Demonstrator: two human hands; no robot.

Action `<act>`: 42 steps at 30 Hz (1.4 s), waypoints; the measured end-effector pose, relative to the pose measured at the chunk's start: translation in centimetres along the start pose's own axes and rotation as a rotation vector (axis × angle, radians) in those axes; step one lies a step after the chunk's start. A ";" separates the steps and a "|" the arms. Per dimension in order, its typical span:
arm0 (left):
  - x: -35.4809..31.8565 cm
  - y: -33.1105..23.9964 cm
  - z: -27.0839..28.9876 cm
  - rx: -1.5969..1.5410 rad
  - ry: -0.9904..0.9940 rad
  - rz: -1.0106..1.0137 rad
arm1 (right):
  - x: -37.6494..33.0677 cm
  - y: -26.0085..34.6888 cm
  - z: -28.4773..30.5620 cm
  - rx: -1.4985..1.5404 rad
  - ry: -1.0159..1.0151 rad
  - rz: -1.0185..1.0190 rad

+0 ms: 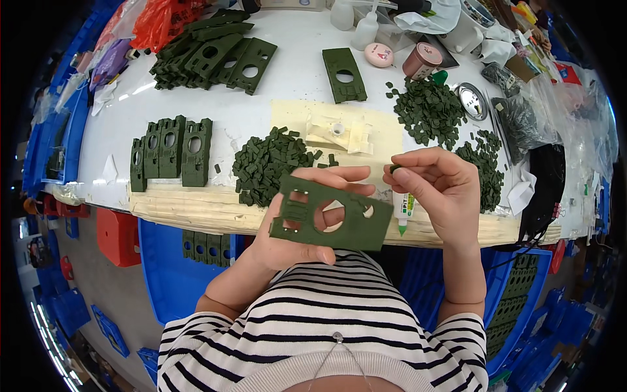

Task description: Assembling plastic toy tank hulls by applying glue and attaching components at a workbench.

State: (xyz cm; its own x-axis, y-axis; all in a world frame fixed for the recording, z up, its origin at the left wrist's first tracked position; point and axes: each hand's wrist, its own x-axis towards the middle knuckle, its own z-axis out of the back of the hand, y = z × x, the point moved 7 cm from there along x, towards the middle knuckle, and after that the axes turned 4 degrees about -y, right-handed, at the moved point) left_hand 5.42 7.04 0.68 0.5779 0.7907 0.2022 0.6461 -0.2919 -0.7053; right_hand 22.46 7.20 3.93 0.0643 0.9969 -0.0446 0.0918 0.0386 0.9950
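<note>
My left hand [297, 245] holds a flat dark green plastic plate [330, 212] with a round hole and small rectangular cut-outs, tilted in front of my chest. My right hand [436, 186] pinches a tiny dark green piece [394, 168] between thumb and forefinger, just above the plate's right end. A small glue tube with a green tip [403, 210] also sits in my right hand, below the fingers. A heap of small green pieces [266, 163] lies on the table right behind the plate.
Rows of green plates [171, 153] stand at the table's left, and a stack [212, 55] lies at the back left. A single plate [344, 74], more heaps of pieces [428, 110], a white jig [339, 136], bottles and bags fill the back. Blue bins [176, 268] sit below.
</note>
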 end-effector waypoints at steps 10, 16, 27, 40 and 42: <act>-0.6 -1.7 1.0 0.161 -0.088 -0.206 | -0.3 -0.7 -0.4 0.097 0.031 -0.098; -0.8 -1.8 1.2 0.169 -0.062 -0.207 | -0.1 -0.7 -1.0 0.080 0.058 -0.069; -1.0 -1.4 1.1 0.246 -0.076 -0.221 | -0.3 0.6 -3.4 0.005 0.073 0.006; -1.2 -1.5 0.8 0.236 -0.088 -0.204 | -0.4 -0.1 -4.4 0.025 0.093 -0.018; -1.2 -1.5 0.8 0.251 -0.086 -0.210 | -0.4 -0.1 -4.4 0.026 0.093 -0.011</act>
State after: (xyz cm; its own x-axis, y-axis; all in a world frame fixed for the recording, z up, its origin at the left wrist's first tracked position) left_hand 3.36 6.93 0.96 0.3945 0.8650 0.3101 0.5973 0.0151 -0.8019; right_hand 18.06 7.09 4.26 -0.0297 0.9985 -0.0460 0.1174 0.0492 0.9919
